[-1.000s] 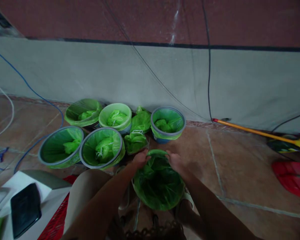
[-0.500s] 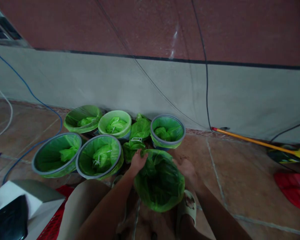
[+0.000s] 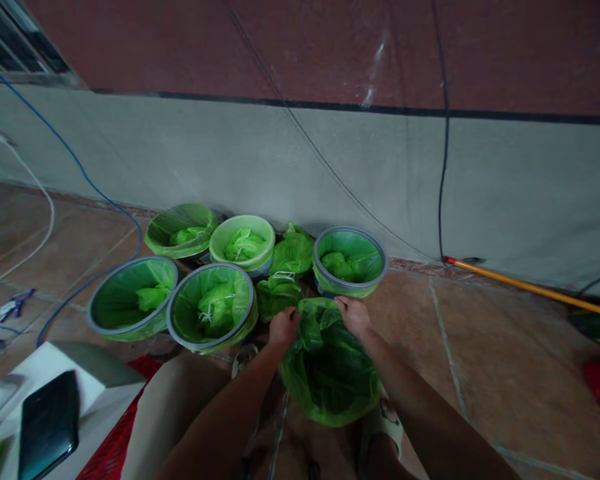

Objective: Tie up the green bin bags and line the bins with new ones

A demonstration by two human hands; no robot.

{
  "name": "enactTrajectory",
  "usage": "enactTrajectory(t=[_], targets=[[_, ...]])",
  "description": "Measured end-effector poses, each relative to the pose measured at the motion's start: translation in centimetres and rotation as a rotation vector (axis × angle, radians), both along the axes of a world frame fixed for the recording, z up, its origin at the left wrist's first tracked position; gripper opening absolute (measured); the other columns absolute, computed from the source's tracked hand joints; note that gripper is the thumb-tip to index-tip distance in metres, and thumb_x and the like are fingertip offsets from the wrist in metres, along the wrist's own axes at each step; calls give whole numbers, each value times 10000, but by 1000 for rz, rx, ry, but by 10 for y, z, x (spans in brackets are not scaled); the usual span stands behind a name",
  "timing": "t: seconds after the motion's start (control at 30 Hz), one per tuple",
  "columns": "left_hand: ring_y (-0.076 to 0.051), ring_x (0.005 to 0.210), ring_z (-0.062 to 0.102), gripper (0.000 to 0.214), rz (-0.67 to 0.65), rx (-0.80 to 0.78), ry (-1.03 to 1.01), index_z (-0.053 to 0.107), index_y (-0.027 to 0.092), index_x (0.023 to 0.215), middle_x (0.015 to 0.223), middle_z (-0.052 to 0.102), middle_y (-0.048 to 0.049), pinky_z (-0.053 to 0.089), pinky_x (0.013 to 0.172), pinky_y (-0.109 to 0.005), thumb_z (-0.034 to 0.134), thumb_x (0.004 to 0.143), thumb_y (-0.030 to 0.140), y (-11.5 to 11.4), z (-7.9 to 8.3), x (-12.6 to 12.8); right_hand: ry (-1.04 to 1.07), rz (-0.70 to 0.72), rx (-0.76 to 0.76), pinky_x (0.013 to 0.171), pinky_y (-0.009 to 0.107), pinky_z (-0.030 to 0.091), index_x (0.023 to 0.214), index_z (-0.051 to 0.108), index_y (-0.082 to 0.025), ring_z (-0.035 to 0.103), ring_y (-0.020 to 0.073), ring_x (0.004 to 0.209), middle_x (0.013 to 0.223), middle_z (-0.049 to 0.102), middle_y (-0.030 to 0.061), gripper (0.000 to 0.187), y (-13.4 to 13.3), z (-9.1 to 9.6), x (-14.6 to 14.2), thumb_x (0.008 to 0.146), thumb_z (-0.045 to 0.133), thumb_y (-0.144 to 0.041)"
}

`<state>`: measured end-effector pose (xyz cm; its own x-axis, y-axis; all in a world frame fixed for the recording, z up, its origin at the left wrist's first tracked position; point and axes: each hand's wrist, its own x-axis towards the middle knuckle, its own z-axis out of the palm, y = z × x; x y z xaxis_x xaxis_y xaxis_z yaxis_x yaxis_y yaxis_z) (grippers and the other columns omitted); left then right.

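Observation:
Between my feet stands a bin lined with a green trash bag (image 3: 330,380), its mouth facing up and the bag folded over the rim. My left hand (image 3: 284,328) pinches the bag's far left edge. On the far right edge, my right hand (image 3: 354,317) is closed on the same bag. Just beyond my left hand lies a bunched green bag with white ties (image 3: 280,293). The bin's body is mostly hidden under the bag.
Several lined bins, such as the grey-rimmed bin (image 3: 213,307) and another grey-rimmed bin (image 3: 350,260), stand along the wall. At left, a phone (image 3: 50,423) lies on a white box (image 3: 97,390). A blue cable (image 3: 75,150) crosses the floor; an orange pole (image 3: 520,285) leans right.
My right hand has moved up and inward along the rim and now grips the bag's far edge. The view has shifted slightly left.

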<state>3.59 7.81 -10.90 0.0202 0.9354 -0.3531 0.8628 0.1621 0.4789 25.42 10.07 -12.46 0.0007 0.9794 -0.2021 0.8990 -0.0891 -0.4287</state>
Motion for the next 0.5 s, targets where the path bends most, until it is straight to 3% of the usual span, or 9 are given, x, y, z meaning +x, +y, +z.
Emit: enactTrajectory(t=[0.13,0.3,0.5], targets=[[-216,1064,658,350,-74,-14,127,610,205,1250,1143,714,-85,462,891,-272,533,916,274,-5,6,-4,34,80,4,968,271,457,1180,679,-230,647,187,1095,1168,717,39,332,-5,-5,13,972,441,-332],[-229,1050,666,368,-135,-67,242,573,183,1256,1097,715,-113,486,882,-302,481,900,194,-9,11,-6,-109,99,-92,924,292,468,1289,599,-219,667,209,1049,1120,729,76,366,-7,-14,18,967,442,-295],[-246,1107,643,410,-148,-143,262,559,154,1268,1158,692,-135,479,912,-300,502,863,164,-11,8,-11,-129,113,-120,884,258,460,1228,612,-189,669,193,1026,1074,730,89,331,-7,-11,14,966,434,-286]])
